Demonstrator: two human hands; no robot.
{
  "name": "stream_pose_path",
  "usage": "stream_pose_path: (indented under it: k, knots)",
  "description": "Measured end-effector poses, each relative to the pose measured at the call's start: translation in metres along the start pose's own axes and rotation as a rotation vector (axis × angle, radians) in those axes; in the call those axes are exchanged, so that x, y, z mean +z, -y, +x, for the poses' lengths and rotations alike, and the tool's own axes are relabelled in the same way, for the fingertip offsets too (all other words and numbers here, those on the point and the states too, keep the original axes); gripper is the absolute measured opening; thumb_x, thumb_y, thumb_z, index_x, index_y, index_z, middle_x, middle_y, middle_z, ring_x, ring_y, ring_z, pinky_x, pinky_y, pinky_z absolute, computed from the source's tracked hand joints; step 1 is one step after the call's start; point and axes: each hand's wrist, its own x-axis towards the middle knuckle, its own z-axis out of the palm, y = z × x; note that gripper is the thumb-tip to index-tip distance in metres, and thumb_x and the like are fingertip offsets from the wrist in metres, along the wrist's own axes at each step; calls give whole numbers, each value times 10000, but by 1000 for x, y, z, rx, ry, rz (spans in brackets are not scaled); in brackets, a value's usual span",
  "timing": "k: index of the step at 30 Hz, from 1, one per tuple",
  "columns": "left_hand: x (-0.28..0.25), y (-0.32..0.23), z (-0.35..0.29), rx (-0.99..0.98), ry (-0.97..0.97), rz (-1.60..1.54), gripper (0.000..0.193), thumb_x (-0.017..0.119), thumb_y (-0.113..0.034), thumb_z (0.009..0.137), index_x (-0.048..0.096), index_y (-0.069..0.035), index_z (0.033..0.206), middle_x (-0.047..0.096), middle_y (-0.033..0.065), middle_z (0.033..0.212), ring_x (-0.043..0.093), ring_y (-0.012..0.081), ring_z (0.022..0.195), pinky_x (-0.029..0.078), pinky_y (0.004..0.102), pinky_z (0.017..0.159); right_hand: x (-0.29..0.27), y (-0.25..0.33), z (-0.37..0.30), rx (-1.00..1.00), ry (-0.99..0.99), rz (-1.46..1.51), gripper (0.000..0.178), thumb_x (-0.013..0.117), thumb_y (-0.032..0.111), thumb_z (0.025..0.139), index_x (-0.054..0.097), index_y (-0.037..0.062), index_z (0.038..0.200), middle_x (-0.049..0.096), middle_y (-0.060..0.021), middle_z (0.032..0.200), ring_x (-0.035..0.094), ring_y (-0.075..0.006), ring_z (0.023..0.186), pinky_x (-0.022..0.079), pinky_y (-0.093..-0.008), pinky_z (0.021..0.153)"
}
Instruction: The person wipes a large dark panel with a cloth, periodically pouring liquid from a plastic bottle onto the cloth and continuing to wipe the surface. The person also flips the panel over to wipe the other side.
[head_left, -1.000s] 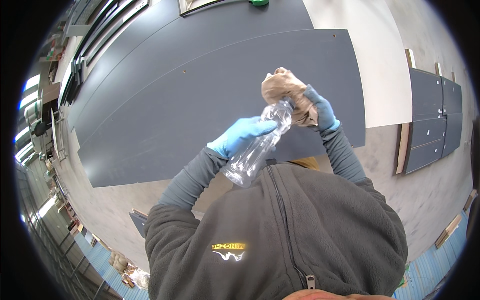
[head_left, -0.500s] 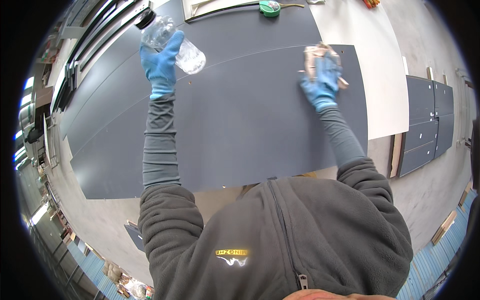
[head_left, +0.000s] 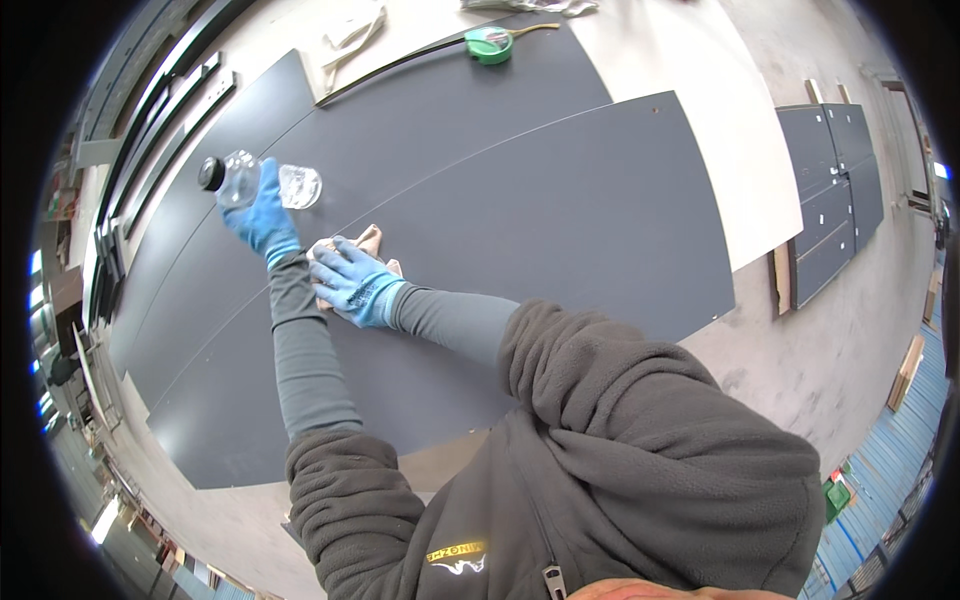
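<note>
My left hand (head_left: 262, 218), in a blue work glove, is wrapped round a clear plastic bottle (head_left: 300, 186) with a black cap. The bottle is tilted on its side above the panel, cap toward the left, with some clear liquid inside. Close by, my right hand (head_left: 352, 284), gloved the same way, presses a crumpled beige cloth (head_left: 368, 243) flat on a dark grey panel (head_left: 560, 200). Most of the cloth is hidden beneath my fingers. My right forearm reaches leftward across the panel.
A green tape measure (head_left: 489, 45) lies at the far edge of another grey panel. A white board (head_left: 740, 190) extends on the right. Long dark profiles (head_left: 150, 150) are stacked at the left. More grey panels (head_left: 830, 190) rest on the floor at right.
My right hand has swept the cloth from the panel's right end to the left, beside my left wrist. My left hand has brought the bottle nearer and left.
</note>
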Motion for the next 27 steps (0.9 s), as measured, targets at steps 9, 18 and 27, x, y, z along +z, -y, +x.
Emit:
stream_pose_path:
  k: [9,18,27]
  knots:
    - [-6,5,-13,-54,-63,96,540,865,-8,928,594,22,1394,693,137,1316,723,245,1161,648,385,1023,-262,-255,-170,433,-465,-409,289,636,290,1003,745,78,1167,686,-179,1279,644,-380,1199,495,-521,1065]
    - [0,9,-16,29,-110,120,457,822,-17,980,627,37,1389,723,111,1295,724,204,1149,632,357,1020,-310,-210,-401,531,-433,-506,448,709,200,975,673,-6,1371,574,-269,1562,517,-542,1440,413,-604,1213]
    - [0,4,-22,40,-98,144,542,824,-36,980,556,42,1445,708,151,1319,731,243,1162,647,386,1028,-317,-242,-358,482,-401,-490,513,727,194,969,636,23,1444,557,-200,1606,517,-460,1451,419,-551,1196]
